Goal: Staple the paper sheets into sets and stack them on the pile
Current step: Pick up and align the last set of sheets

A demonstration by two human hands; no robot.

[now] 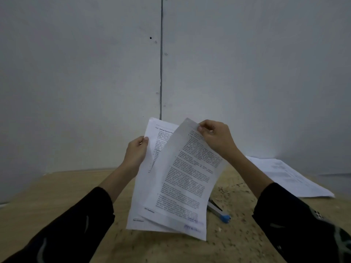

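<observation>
1. The left hand (pixel 135 153) gripped the left edge of the rear paper sheets (pixel 144 186), thumb on the front face. The right hand (pixel 215 138) pinched the top corner of the front sheet (pixel 188 168).
2. The sheets stood upright and fanned apart above the bench (pixel 57 196); whether their lower edges touched it could not be told.
3. The step in hand looked like gathering and squaring one set, and no staple was visible.
4. The stapler (pixel 218 211), blue at its near end, lay on the bench, partly hidden behind the sheets' lower right corner.
5. The next move would call for aligning the edges, then freeing one hand for the stapler.
6. The pile (pixel 290 177) lay far right, well apart.
</observation>
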